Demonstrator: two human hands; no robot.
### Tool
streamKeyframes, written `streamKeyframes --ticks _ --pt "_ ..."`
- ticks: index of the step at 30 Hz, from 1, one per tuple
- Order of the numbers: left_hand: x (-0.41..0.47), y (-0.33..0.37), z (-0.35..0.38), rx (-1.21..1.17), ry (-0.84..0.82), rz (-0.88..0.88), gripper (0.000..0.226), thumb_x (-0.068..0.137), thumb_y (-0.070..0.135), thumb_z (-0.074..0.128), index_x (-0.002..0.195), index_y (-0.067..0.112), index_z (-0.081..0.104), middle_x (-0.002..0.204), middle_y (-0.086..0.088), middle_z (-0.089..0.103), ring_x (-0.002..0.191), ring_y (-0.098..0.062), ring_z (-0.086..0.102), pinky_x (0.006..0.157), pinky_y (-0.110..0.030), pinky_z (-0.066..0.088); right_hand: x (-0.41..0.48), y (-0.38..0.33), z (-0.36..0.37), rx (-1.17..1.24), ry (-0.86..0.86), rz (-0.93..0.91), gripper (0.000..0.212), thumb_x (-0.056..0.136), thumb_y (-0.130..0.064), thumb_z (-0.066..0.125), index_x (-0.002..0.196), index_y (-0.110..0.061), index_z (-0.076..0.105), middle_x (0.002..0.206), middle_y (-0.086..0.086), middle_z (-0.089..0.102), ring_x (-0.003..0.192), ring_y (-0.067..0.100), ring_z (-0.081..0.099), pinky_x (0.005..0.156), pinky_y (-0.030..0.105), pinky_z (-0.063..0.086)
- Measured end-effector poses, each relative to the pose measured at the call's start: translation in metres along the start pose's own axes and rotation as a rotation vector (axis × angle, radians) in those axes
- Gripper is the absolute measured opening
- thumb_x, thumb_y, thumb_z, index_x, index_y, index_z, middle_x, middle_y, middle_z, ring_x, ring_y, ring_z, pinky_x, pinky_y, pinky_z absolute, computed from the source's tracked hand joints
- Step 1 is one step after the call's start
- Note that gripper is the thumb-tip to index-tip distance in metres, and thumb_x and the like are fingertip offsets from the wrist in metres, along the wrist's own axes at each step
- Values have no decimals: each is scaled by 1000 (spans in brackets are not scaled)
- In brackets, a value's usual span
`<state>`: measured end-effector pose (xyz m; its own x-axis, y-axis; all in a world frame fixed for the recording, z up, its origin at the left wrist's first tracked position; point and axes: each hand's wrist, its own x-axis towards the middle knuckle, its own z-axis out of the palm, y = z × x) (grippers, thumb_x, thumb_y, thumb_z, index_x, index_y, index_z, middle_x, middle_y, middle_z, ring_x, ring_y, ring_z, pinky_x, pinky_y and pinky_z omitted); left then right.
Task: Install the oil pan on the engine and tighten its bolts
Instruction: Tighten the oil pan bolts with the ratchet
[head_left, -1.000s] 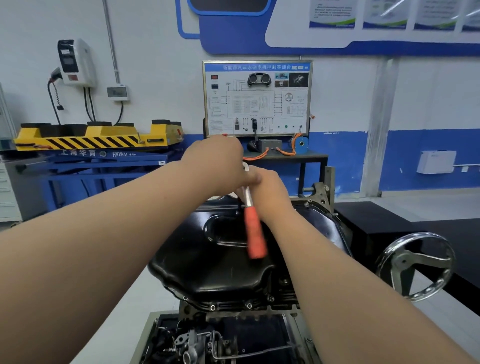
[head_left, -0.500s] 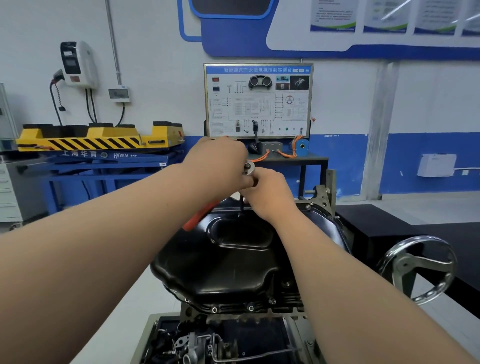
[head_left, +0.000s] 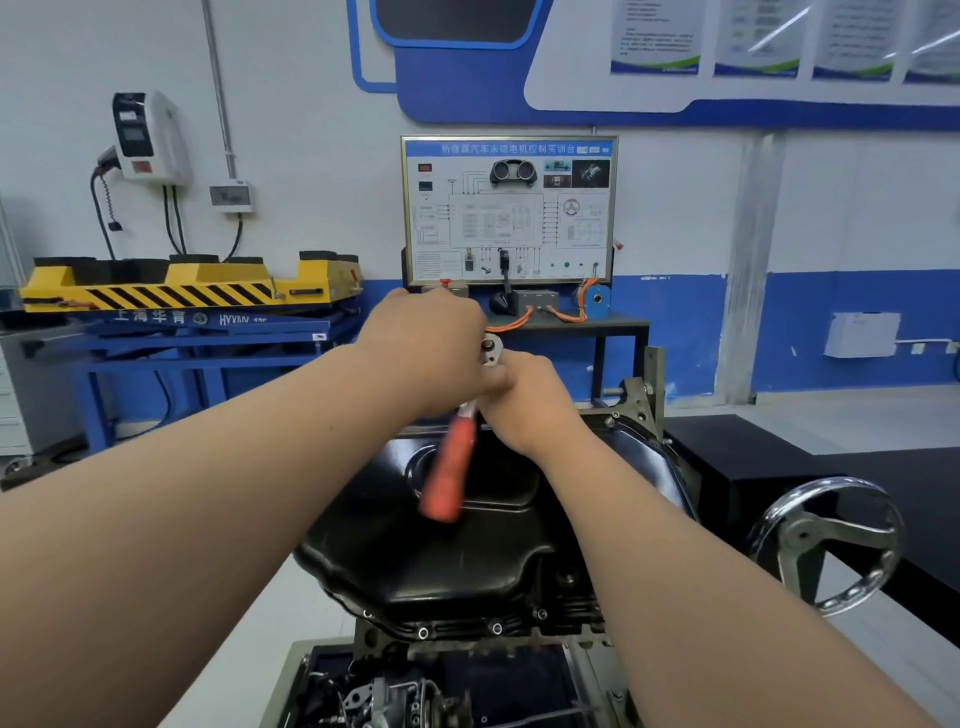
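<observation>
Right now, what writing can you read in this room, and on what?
"新能源汽车永磁电机控制实训台": top of the board.
"上海华育": blue lift.
"HYY", then blurred: same lift.
Wall posters and the board's small print: too blurred to read.

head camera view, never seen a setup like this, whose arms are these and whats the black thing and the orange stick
There is no robot here. The single picture comes from a camera worn on a person's head, looking forward and down, so the two bare arms belong to that person.

The black dished shape is an oil pan, set on top of an engine in a workshop stand. Small bolts show along its near rim.

The orange stick is the handle of a ratchet wrench, a tool for turning bolts. It looks blurred. The left hand and right hand both close round the wrench's metal head end, above the pan's far edge. The fingers themselves are hidden.

The silver handwheel at the right probably belongs to the stand.
</observation>
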<state>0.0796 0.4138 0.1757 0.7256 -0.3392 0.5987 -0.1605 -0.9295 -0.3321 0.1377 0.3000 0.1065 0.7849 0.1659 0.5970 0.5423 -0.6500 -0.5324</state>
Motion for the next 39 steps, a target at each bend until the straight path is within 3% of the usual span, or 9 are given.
streamKeyframes --ticks 3,6,10,14,19,25,29,35,39 --pt "0 6 -2 -59 -9 -37 40 85 51 53 63 19 41 62 2 45 55 -12 38 50 -27 20 1 0 -1 -105 15 -7 27 84 -12 49 62 -28 45 63 -11 51 60 12 50 47 19 34" --pt "5 4 -8 -12 -95 34 7 88 23 53 93 23 59 77 3 54 72 -19 47 68 -31 31 -1 0 -1 6 46 -5 16 83 -21 55 67 -25 55 66 -8 59 63 12 55 50 22 41" --pt "4 -5 -9 81 -104 96 36 87 15 52 117 35 58 99 3 61 98 -23 52 82 -32 29 1 1 3 15 2 -23 4 84 -23 59 81 -25 62 77 -9 63 72 11 57 58 21 44" --pt "1 -9 -6 32 -52 57 22 89 40 51 99 24 62 77 4 54 77 -19 49 88 -36 36 -1 2 3 18 25 4 7 86 -25 56 79 -25 60 75 -6 64 69 15 59 59 29 49" --pt "-1 4 -3 -45 -27 -114 48 83 57 51 58 18 40 59 1 40 52 -12 36 50 -26 19 2 -1 2 -159 -5 12 22 82 -13 51 64 -25 47 65 -3 55 59 20 51 46 27 38" --pt "5 7 -7 -84 -132 -32 10 84 25 57 91 19 62 87 -2 63 78 -23 55 69 -31 35 -2 -1 1 -20 24 -18 9 80 -23 60 72 -22 56 69 -7 59 65 13 54 53 27 42" --pt "1 2 -6 75 -74 58 34 85 13 53 114 29 61 101 1 63 93 -24 55 77 -31 29 -3 -3 1 -31 8 -49 9 83 -21 57 78 -27 53 80 -6 62 74 16 57 61 28 45" --pt "-6 -6 -2 12 -19 -36 34 87 51 52 70 21 48 65 3 44 68 -20 45 71 -33 30 -4 -1 2 -39 47 -25 14 81 -22 58 72 -26 48 80 -4 58 71 17 53 55 28 41" --pt "-1 0 -4 56 -29 15 18 89 32 54 77 19 54 67 3 46 74 -20 51 76 -34 35 -3 0 2 -70 55 -23 6 81 -24 59 83 -19 55 82 -4 59 74 18 54 59 30 44"
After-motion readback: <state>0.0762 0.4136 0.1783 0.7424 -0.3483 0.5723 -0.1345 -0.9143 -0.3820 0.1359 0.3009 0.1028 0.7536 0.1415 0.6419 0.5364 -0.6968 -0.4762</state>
